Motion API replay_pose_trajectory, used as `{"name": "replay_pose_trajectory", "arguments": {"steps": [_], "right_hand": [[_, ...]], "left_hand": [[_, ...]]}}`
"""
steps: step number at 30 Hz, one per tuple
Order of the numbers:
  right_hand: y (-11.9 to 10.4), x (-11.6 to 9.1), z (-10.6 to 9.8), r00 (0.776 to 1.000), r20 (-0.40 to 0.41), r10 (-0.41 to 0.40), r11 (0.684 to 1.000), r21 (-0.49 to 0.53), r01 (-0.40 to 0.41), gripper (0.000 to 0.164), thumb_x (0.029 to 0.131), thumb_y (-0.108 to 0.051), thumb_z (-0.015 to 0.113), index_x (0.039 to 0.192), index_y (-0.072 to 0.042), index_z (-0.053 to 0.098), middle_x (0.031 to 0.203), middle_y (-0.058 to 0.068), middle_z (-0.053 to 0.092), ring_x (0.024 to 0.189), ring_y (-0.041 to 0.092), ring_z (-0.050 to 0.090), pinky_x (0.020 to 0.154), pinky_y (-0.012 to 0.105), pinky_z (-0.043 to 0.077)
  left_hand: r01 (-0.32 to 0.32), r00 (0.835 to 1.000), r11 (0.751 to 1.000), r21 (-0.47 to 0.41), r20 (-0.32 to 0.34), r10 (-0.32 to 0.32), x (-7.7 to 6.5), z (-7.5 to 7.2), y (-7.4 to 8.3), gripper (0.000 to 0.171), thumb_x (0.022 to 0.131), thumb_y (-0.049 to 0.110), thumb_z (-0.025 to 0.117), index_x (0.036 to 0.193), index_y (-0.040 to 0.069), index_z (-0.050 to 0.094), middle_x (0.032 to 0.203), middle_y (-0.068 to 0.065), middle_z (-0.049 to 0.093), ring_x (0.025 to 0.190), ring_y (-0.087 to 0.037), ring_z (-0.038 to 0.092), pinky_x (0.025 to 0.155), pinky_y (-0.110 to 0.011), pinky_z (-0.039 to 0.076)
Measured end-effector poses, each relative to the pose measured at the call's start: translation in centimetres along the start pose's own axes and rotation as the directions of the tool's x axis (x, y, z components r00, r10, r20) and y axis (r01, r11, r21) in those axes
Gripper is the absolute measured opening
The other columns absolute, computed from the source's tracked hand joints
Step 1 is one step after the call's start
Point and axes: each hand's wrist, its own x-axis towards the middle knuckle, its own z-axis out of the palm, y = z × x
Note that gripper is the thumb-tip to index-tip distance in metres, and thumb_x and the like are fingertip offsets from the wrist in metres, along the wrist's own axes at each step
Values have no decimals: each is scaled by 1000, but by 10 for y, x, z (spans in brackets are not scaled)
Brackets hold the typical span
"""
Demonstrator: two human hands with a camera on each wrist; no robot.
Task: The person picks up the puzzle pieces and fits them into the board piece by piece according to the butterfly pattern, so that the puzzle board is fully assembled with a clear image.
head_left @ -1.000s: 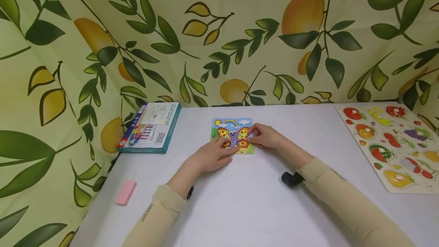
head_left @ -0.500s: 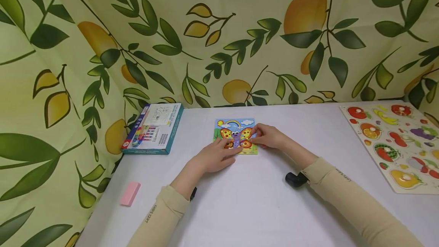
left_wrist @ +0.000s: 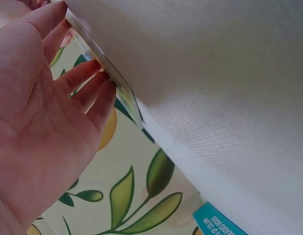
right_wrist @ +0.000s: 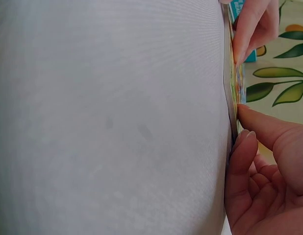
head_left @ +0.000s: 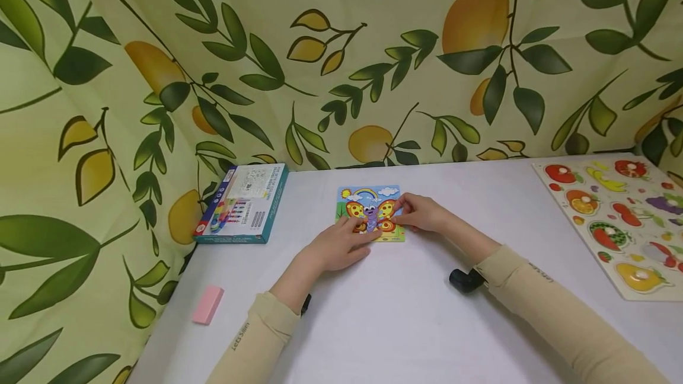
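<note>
A small square butterfly puzzle (head_left: 367, 193), with a rainbow and sun along its top, lies flat on the white table. My left hand (head_left: 338, 246) rests on its lower left part with fingers extended, covering some of the picture. At the right edge, my right hand (head_left: 425, 214) has its thumb and forefinger on the puzzle. The right wrist view shows the right thumb (right_wrist: 259, 125) on the top face and a curled finger (right_wrist: 243, 152) against the edge. In the left wrist view, fingers of the left hand (left_wrist: 48, 107) touch the board (left_wrist: 129, 100).
A flat teal-edged box (head_left: 242, 203) sits at the back left. Nearer on that side is a pink block (head_left: 208, 305). A fruit peg board (head_left: 613, 224) lies at the right. Leaf-patterned cloth (head_left: 320, 76) hangs behind the table (head_left: 384, 313).
The head view has shifted slightly, so everything sits a little further right. Both hands stay at the same places on the puzzle.
</note>
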Motion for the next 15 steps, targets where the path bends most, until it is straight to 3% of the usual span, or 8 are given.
{"name": "replay_pose_trajectory", "arguments": {"steps": [15], "right_hand": [[0, 0, 0, 1000, 0, 14, 1000, 17, -14, 29, 92, -23, 70, 110, -6, 55, 77, 4, 49, 60, 16, 49, 57, 25, 41]], "left_hand": [[25, 1000, 1000, -8, 2, -25, -2, -3, 3, 47, 102, 43, 47, 148, 39, 40, 151, -8, 34, 135, -25, 34, 107, -44, 38]]}}
